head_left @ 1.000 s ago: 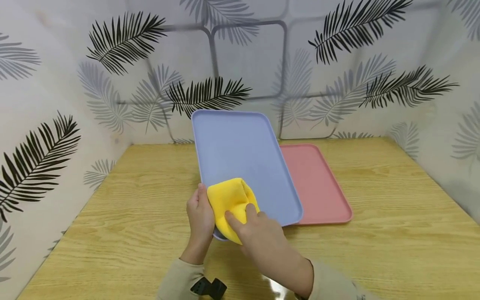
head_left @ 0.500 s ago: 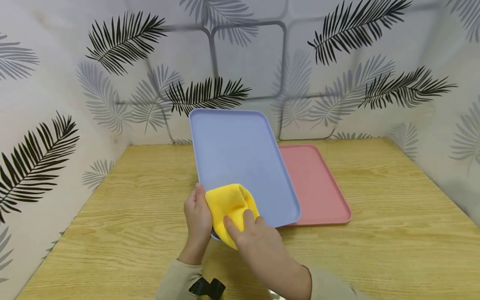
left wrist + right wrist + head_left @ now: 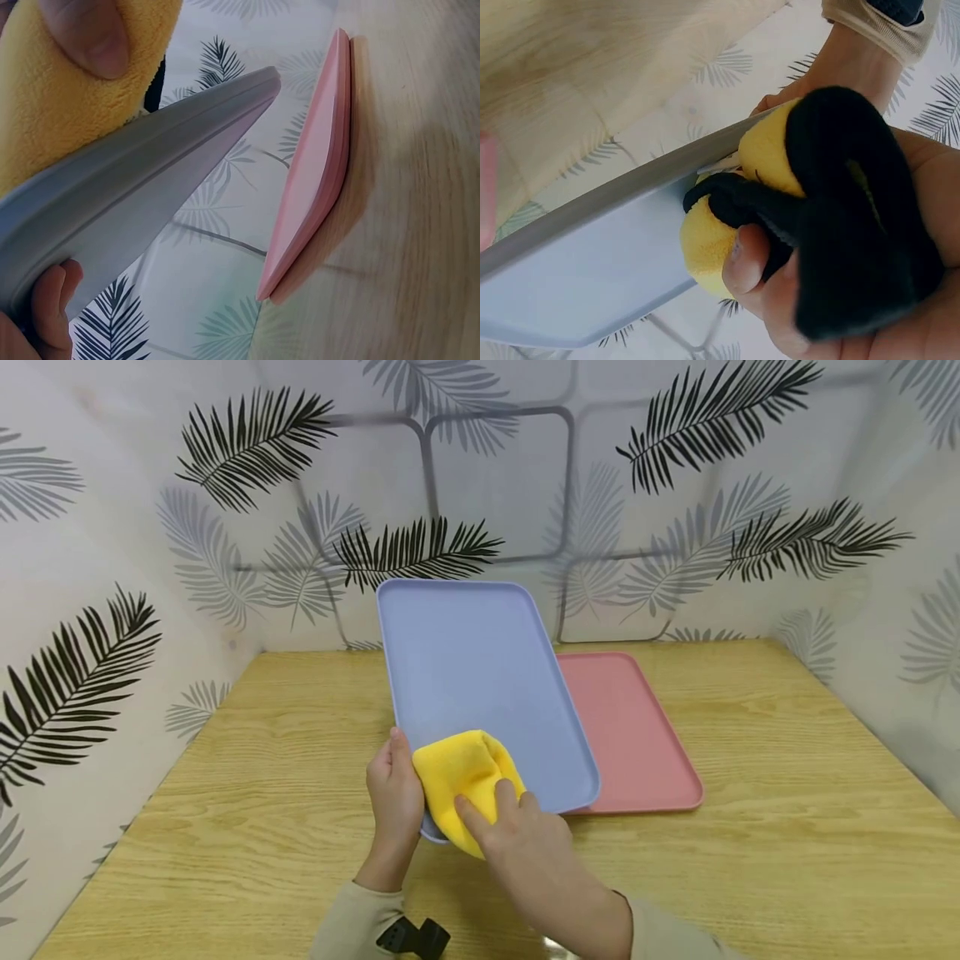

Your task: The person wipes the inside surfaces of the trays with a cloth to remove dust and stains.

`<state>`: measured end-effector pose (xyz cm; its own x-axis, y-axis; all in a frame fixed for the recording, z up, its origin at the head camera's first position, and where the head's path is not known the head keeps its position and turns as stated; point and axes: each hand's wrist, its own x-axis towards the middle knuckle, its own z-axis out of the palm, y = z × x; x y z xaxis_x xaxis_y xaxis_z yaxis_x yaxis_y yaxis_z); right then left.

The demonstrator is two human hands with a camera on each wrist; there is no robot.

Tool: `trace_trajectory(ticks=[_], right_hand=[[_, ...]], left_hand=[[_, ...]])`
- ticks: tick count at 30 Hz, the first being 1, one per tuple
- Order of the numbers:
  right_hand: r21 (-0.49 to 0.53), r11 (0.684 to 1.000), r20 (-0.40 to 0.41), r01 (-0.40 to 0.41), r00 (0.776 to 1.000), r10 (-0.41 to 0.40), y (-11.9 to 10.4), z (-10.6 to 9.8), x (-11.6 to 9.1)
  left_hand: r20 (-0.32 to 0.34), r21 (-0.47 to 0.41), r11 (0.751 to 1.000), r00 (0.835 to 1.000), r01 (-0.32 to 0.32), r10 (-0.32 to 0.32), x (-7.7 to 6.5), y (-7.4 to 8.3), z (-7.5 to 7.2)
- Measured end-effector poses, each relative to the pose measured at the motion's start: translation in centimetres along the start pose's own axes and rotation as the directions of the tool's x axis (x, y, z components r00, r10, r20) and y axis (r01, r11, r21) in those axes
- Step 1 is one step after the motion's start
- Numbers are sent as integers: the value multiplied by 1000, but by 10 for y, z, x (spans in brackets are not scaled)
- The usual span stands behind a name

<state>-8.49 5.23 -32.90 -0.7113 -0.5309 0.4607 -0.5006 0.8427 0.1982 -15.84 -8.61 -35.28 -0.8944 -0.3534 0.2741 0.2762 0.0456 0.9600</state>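
A blue rectangular tray (image 3: 472,660) is held up and tilted above the table. My left hand (image 3: 393,802) grips its left edge near the bottom corner, and the left wrist view shows curled fingers (image 3: 52,304) under the rim. At that lower left corner, my right hand (image 3: 540,868) holds a folded yellow cloth (image 3: 453,764) against the tray's face. The right wrist view shows the cloth's dark side (image 3: 862,255) bunched up, with fingertips bent around it. The tray corner beneath the cloth is mostly hidden.
Behind and right of the blue tray, a pink tray (image 3: 633,735) lies on the wooden table (image 3: 787,827), partly covered from the head view. Walls with a leaf pattern (image 3: 495,477) stand at the back and both sides.
The cloth and right hand have slid slightly down the tray's lower left corner, then shifted a touch right. The blue tray and left hand have drifted a little left.
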Motion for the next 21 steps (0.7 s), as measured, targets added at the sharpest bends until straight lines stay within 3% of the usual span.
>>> trace_trajectory(ticks=[8,16,21], right_hand=[[55,997,22,-52,998,51,12,1,-1],[141,980,98,-143,987,130,28,4,-8],[142,975,74,-169,984,159,39,10,-11]], left_hand=[[-52,58,998,998,-26,29,3,0,-2],[-72,83,996,996,-39,45,3,2,-3],[-74,76,996,996,-39,44,4,2,-4]])
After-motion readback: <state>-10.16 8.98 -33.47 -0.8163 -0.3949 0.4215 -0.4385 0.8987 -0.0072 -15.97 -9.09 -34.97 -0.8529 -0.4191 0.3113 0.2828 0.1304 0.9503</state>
